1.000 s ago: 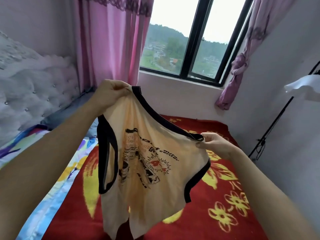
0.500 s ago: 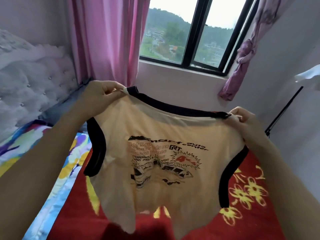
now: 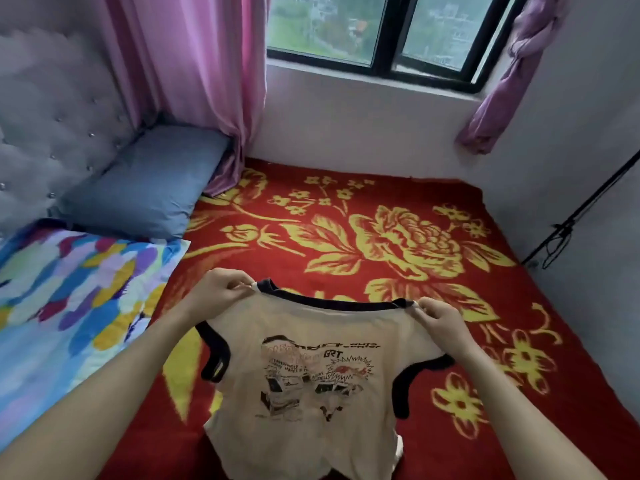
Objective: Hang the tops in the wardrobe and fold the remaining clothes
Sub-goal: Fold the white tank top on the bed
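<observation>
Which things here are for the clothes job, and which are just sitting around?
For the job: beige sleeveless top, pinched at its shoulders by the left hand and right hand.

Just lying about: blue pillow, colourful quilt, red flowered blanket, pink curtain, black stand.

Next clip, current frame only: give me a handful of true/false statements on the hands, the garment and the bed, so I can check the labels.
1. The left hand and the right hand each pinch a shoulder of the top. True.
2. The top is edged in white. False: its trim is black, on beige cloth.
3. A grey-blue pillow lies beside the tufted headboard. True.
4. The blanket under the top is plain blue. False: the blanket is red with yellow flowers.
5. The top hangs on a hanger. False: no hanger shows; the hands hold it.
</observation>
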### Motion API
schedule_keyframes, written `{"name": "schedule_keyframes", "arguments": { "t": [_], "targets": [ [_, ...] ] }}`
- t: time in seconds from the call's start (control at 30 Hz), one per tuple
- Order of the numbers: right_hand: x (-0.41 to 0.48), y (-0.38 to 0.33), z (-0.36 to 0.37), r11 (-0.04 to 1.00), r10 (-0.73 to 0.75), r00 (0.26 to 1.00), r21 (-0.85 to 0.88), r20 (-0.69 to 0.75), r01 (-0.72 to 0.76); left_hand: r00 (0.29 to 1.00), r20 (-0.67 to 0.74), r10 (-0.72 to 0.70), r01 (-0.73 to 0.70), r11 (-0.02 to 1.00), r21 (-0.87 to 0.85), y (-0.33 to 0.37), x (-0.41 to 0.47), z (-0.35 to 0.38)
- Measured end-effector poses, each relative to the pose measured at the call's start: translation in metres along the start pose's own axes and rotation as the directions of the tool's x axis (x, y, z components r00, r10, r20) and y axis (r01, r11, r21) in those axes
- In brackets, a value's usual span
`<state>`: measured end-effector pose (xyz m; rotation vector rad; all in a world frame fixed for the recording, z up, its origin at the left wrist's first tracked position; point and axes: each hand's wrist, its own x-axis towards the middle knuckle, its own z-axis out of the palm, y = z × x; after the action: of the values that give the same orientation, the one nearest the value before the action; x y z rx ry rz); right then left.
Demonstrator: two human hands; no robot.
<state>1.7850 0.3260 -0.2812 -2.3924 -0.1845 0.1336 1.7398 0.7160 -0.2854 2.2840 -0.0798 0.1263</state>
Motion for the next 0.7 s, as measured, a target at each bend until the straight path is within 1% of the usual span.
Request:
{"name": "schedule_keyframes", "arguments": {
  "t": [0.07, 0.1, 0.13, 0.17, 0.2, 0.23, 0.27, 0.3, 0.33, 0.37, 0.4, 0.43, 0.47, 0.5, 0.53, 0.57, 0.6, 0.63, 0.67, 0.7],
  "targets": [
    [0.016, 0.019, 0.01, 0.998, 0.056, 0.996, -0.021, 0.073, -0.055, 0.996, 0.056, -0.068, 0.065, 0.996, 0.053, -0.015, 0.015, 0.019],
    [0.024, 0.029, 0.015, 0.995, 0.078, 0.99, -0.073, 0.116, -0.07, 0.99, 0.088, -0.109, 0.097, 0.986, 0.132, -0.023, 0.022, 0.028],
    [0.038, 0.043, 0.02, 0.988, 0.104, 0.98, -0.132, 0.17, -0.082, 0.979, 0.116, -0.165, 0.132, 0.958, 0.253, -0.032, 0.033, 0.041],
    [0.05, 0.053, 0.026, 0.975, 0.138, 0.962, -0.203, 0.234, -0.091, 0.969, 0.13, -0.212, 0.142, 0.902, 0.408, -0.039, 0.043, 0.054],
    [0.062, 0.059, 0.032, 0.958, 0.187, 0.935, -0.266, 0.3, -0.106, 0.962, 0.128, -0.242, 0.133, 0.822, 0.554, -0.045, 0.05, 0.066],
    [0.073, 0.06, 0.036, 0.945, 0.241, 0.905, -0.297, 0.351, -0.137, 0.956, 0.112, -0.269, 0.137, 0.754, 0.642, -0.047, 0.058, 0.074],
    [0.093, 0.062, 0.04, 0.94, 0.283, 0.885, -0.292, 0.369, -0.179, 0.947, 0.078, -0.311, 0.179, 0.717, 0.674, -0.046, 0.076, 0.084],
    [0.114, 0.06, 0.042, 0.942, 0.305, 0.889, -0.246, 0.341, -0.228, 0.936, 0.035, -0.35, 0.243, 0.717, 0.654, -0.042, 0.095, 0.09],
    [0.137, 0.056, 0.042, 0.943, 0.329, 0.905, -0.153, 0.27, -0.297, 0.923, -0.011, -0.386, 0.323, 0.755, 0.571, -0.036, 0.117, 0.094],
    [0.163, 0.052, 0.04, 0.931, 0.361, 0.917, -0.005, 0.173, -0.365, 0.904, -0.056, -0.424, 0.406, 0.808, 0.427, -0.029, 0.144, 0.097],
    [0.19, 0.047, 0.037, 0.899, 0.408, 0.911, 0.146, 0.069, -0.413, 0.886, -0.11, -0.451, 0.463, 0.843, 0.275, -0.021, 0.174, 0.097],
    [0.215, 0.041, 0.033, 0.879, 0.431, 0.902, 0.241, -0.028, -0.412, 0.863, -0.18, -0.472, 0.496, 0.858, 0.13, -0.012, 0.202, 0.095],
    [0.235, 0.035, 0.029, 0.889, 0.417, 0.901, 0.259, -0.121, -0.377, 0.842, -0.258, -0.474, 0.497, 0.867, 0.028, -0.003, 0.224, 0.092],
    [0.252, 0.029, 0.025, 0.912, 0.378, 0.909, 0.243, -0.176, -0.332, 0.835, -0.312, -0.453, 0.47, 0.882, -0.025, 0.003, 0.243, 0.09],
    [0.265, 0.024, 0.022, 0.93, 0.323, 0.925, 0.25, -0.2, -0.27, 0.845, -0.331, -0.419, 0.425, 0.903, -0.06, 0.007, 0.257, 0.089],
    [0.275, 0.021, 0.022, 0.938, 0.266, 0.949, 0.272, -0.168, -0.215, 0.872, -0.302, -0.386, 0.372, 0.922, -0.104, 0.007, 0.265, 0.09],
    [0.278, 0.02, 0.024, 0.944, 0.212, 0.971, 0.282, -0.11, -0.174, 0.902, -0.23, -0.365, 0.338, 0.929, -0.15, 0.004, 0.266, 0.091],
    [0.275, 0.022, 0.028, 0.952, 0.166, 0.985, 0.268, -0.047, -0.147, 0.921, -0.141, -0.363, 0.337, 0.924, -0.18, -0.003, 0.261, 0.095],
    [0.27, 0.025, 0.035, 0.961, 0.137, 0.99, 0.242, 0.01, -0.136, 0.92, -0.059, -0.386, 0.371, 0.911, -0.178, -0.01, 0.252, 0.101],
    [0.26, 0.032, 0.045, 0.963, 0.128, 0.99, 0.232, 0.064, -0.139, 0.904, 0.013, -0.427, 0.423, 0.893, -0.154, -0.021, 0.239, 0.11]
  ]
}}
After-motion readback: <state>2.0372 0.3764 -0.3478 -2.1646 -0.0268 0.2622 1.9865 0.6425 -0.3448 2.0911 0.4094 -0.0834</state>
